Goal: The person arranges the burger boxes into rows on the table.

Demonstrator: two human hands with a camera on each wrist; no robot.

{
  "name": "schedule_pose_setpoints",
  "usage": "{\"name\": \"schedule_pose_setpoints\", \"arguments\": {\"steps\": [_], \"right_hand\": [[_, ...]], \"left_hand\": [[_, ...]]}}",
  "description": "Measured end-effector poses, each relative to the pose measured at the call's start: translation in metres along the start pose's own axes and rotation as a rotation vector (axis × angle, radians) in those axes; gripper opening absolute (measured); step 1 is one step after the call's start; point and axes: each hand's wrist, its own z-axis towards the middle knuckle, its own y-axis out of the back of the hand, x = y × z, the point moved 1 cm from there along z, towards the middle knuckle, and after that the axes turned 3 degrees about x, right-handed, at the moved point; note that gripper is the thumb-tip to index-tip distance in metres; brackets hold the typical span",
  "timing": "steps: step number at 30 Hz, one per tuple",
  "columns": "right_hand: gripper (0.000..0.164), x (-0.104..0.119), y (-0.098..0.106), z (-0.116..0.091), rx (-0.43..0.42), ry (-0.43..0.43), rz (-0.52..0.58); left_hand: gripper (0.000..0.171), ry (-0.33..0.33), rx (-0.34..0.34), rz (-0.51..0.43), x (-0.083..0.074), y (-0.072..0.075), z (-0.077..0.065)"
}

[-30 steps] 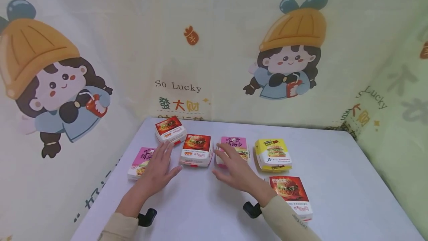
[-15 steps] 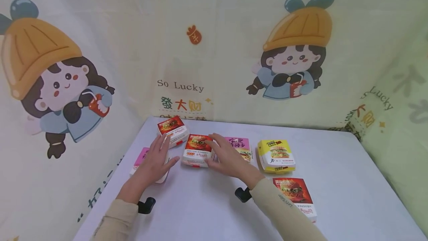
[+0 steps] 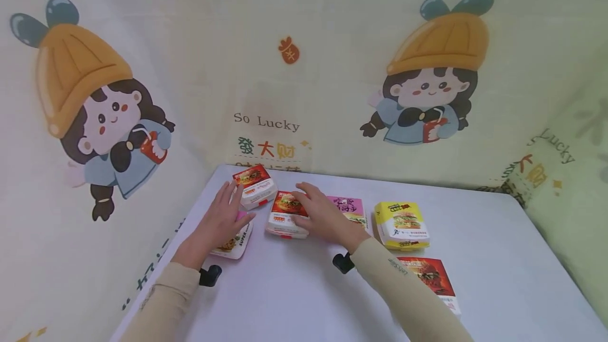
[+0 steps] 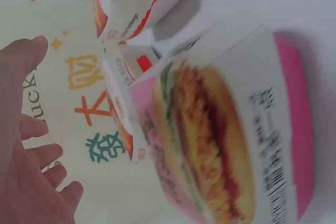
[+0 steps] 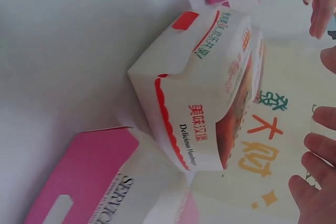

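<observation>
My left hand (image 3: 219, 220) hovers with spread fingers over a pink-and-white burger box (image 3: 234, 244), hiding much of it. In the left wrist view that box (image 4: 231, 129) stands apart from the loosely bent fingers (image 4: 44, 153). My right hand (image 3: 325, 218) is above the right side of a red-and-white burger box (image 3: 284, 215) and covers part of a second pink burger box (image 3: 350, 207). The right wrist view shows a gap between the right fingers (image 5: 320, 150) and the red-and-white box (image 5: 194, 87). Neither hand holds anything.
Another red-and-white burger box (image 3: 256, 189) sits at the back left. A yellow burger box (image 3: 402, 226) stands on the right, with a further red one (image 3: 429, 278) in front, partly behind the right sleeve. Printed cloth (image 3: 332, 94) hangs behind the white table (image 3: 285, 294).
My right hand has moved left from the middle pink box to the red-and-white box's edge. My left hand has shifted left over its pink box. The head view has turned slightly left.
</observation>
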Motion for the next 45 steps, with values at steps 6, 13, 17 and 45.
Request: {"name": "schedule_pose_setpoints", "arguments": {"steps": [6, 13, 17, 45], "right_hand": [[0.063, 0.0, 0.003, 0.016, 0.031, -0.039, 0.056], [0.063, 0.002, 0.006, 0.035, 0.073, -0.087, 0.066], [0.063, 0.004, 0.007, 0.042, 0.087, -0.099, 0.066], [0.078, 0.018, -0.024, 0.046, 0.173, -0.08, -0.087]], "left_hand": [[0.092, -0.001, 0.007, 0.031, 0.002, 0.007, 0.01], [0.094, 0.034, 0.049, 0.032, 0.008, 0.011, 0.023], [0.096, 0.038, 0.061, 0.04, 0.012, 0.014, 0.035], [0.103, 0.066, 0.12, 0.149, 0.016, 0.009, 0.092]]}}
